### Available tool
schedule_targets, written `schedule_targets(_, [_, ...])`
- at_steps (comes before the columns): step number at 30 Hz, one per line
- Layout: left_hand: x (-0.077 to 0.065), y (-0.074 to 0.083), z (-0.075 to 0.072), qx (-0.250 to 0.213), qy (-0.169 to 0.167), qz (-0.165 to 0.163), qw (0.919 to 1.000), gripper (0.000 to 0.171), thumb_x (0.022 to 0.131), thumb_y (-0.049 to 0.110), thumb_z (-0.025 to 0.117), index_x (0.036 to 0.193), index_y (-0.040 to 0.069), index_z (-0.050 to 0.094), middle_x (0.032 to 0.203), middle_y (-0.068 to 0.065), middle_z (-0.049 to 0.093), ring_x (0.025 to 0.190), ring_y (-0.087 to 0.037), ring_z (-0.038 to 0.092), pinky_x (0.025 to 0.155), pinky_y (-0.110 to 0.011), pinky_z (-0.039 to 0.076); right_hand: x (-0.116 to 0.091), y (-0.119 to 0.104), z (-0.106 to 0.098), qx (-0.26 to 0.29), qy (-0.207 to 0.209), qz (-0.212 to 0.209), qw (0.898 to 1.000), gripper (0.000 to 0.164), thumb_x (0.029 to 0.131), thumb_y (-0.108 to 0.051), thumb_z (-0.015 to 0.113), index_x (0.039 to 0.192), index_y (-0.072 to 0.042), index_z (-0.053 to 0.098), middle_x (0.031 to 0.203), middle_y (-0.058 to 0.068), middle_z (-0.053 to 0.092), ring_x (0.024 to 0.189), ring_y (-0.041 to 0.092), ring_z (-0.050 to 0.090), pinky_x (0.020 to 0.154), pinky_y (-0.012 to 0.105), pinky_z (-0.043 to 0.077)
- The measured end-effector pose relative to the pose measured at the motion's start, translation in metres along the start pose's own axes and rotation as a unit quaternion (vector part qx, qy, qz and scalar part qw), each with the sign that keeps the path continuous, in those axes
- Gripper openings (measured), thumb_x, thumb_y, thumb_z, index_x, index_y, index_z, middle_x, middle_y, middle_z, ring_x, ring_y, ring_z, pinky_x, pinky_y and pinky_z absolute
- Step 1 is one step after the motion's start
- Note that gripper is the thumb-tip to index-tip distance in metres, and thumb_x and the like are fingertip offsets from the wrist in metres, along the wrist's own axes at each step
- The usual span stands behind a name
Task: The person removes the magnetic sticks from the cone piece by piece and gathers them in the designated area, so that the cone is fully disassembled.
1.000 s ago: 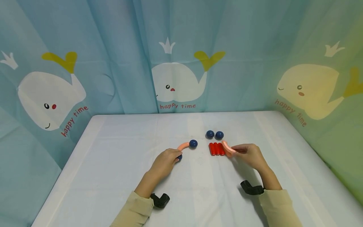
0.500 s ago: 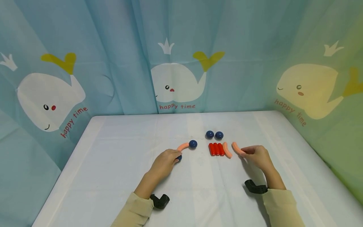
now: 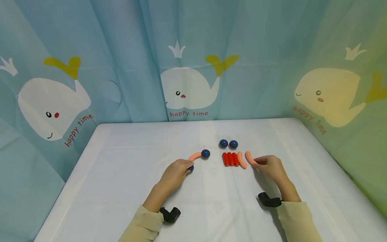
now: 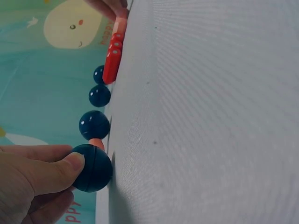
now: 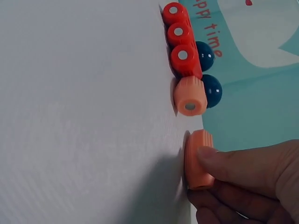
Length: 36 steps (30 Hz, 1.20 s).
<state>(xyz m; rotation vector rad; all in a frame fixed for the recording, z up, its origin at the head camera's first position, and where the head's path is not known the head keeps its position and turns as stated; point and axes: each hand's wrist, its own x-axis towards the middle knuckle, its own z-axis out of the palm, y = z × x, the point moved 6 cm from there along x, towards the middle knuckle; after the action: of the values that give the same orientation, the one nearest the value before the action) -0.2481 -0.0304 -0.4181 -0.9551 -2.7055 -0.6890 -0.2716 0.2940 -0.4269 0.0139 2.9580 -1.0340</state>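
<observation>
My left hand (image 3: 175,173) pinches a blue ball (image 4: 95,170) between thumb and fingers. From that ball a curved orange rod (image 3: 195,155) runs to a second blue ball (image 3: 205,154); most of the rod is hidden in the left wrist view. My right hand (image 3: 270,168) pinches another curved orange rod (image 5: 198,163), which lies at table level. Just left of it, a third curved orange rod (image 5: 189,95) with a silvery disc in its end rests beside a row of three red rods (image 3: 230,159). A small gap separates the two orange rods on the right.
Two loose blue balls (image 3: 228,144) sit side by side behind the red rods. A white cloth covers the table (image 3: 121,161). Beyond its back edge hangs a blue curtain (image 3: 133,67) with whale prints. Each wrist wears a black device (image 3: 170,215).
My right hand has drawn its orange rod away to the right from the one beside the red rods, then shifted slightly back left. My left hand stays put.
</observation>
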Motion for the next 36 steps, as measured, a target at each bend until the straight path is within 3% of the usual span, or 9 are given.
schedule_targets(14, [0.000,0.001,-0.002,0.011,0.017,-0.003,0.9998,0.023,0.084,0.005,0.065,0.107,0.003,0.067,0.106,-0.008,0.065,0.100,-0.022,0.059,0.085,-0.032,0.048,-0.002,-0.015,0.005,-0.001,-0.024,-0.039,0.999,0.026,0.080,-0.005,0.069,0.099,0.011,0.065,0.089,0.018,0.066,0.076,0.022,0.060,0.059,0.027,0.050])
schedule_targets(36, [0.001,-0.001,0.000,-0.006,0.010,-0.016,0.9998,0.022,0.084,0.005,0.065,0.106,0.003,0.067,0.105,-0.007,0.065,0.099,-0.022,0.060,0.084,-0.032,0.048,-0.004,-0.023,0.005,-0.008,-0.026,-0.072,0.997,0.028,0.077,-0.002,0.070,0.101,0.011,0.064,0.091,0.017,0.066,0.084,0.029,0.060,0.073,0.042,0.051])
